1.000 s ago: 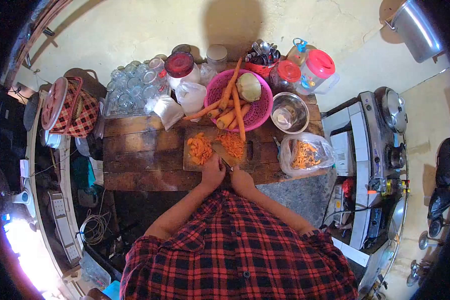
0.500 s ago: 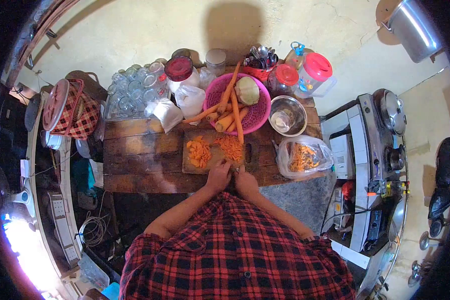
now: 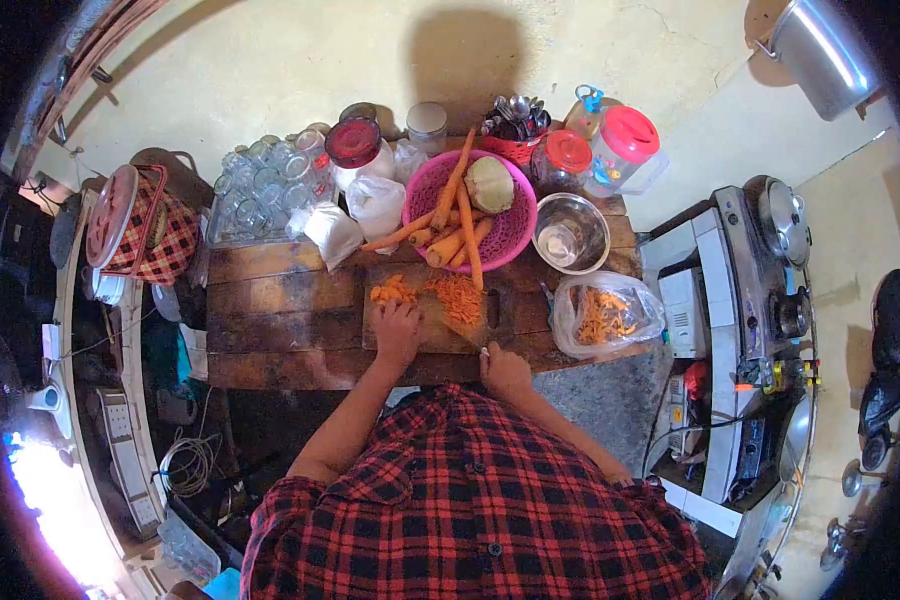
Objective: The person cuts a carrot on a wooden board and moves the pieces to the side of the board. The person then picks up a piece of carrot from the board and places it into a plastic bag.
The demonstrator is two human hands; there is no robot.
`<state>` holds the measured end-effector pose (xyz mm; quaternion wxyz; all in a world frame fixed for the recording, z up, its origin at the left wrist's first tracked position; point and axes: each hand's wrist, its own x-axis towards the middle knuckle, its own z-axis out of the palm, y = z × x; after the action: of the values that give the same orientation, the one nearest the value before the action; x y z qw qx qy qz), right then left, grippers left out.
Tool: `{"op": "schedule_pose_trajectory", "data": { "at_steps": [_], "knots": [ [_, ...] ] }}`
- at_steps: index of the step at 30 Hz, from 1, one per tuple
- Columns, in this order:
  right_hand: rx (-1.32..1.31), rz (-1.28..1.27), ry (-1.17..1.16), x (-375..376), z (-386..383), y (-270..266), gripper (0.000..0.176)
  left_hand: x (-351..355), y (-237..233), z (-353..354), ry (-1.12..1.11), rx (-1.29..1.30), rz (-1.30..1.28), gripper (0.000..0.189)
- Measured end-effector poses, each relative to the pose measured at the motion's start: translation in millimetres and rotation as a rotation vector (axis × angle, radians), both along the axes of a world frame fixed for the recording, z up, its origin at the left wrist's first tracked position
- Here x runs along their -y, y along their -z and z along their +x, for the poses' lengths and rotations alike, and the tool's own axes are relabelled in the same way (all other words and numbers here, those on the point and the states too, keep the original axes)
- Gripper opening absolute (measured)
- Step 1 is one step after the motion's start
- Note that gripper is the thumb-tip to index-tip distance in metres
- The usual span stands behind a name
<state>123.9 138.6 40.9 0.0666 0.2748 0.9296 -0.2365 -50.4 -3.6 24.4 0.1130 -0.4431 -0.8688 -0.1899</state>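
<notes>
My right hand (image 3: 506, 371) is closed round the handle of a knife (image 3: 461, 328), whose blade lies over the cutting board (image 3: 425, 336). My left hand (image 3: 398, 328) rests on the board's left part, its fingers at the near edge of a pile of orange carrot pieces (image 3: 393, 290); whether it grips any is too small to tell. Finely cut carrot (image 3: 456, 298) lies to the right of that pile, beyond the blade. Behind the board stands a pink basket (image 3: 523, 228) with whole carrots (image 3: 450, 245) and a pale round vegetable (image 3: 491, 185).
Right of the board are a plastic bag (image 3: 567, 318) with orange strips and a metal bowl (image 3: 572, 232). A tray of glasses (image 3: 270, 180), white bags (image 3: 333, 232) and lidded jars stand at the back. A stove (image 3: 740, 265) is at the right.
My left hand has moved left from the knife area to the left carrot pile. My right hand has shifted slightly right and nearer me with the knife, whose blade now shows.
</notes>
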Motion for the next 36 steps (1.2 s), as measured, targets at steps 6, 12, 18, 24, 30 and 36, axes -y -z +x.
{"op": "schedule_pose_trajectory", "data": {
  "at_steps": [6,12,18,24,30,36],
  "knots": [
    [0.012,-0.066,0.019,1.1,-11.1,6.4,0.03,-5.3,23.5,16.3,0.225,0.152,0.175,0.016],
    [0.054,-0.13,-0.001,7.5,-7.9,4.4,0.031,3.8,32.7,20.6,0.357,0.312,0.186,0.02],
    [0.01,-0.149,0.011,7.7,-11.2,8.9,0.031,1.8,44.3,16.4,0.462,0.329,0.211,0.018],
    [0.047,-0.152,-0.009,7.4,-15.6,6.9,0.03,6.2,35.2,23.6,0.468,0.26,0.159,0.022],
    [0.092,-0.1,-0.065,9.3,-13.7,1.5,0.028,6.3,30.3,24.5,0.489,0.219,0.219,0.022],
    [0.168,-0.061,-0.045,17.9,-17.1,13.3,0.027,10.5,38.3,25.7,0.535,0.174,0.093,0.024]
  ]
}}
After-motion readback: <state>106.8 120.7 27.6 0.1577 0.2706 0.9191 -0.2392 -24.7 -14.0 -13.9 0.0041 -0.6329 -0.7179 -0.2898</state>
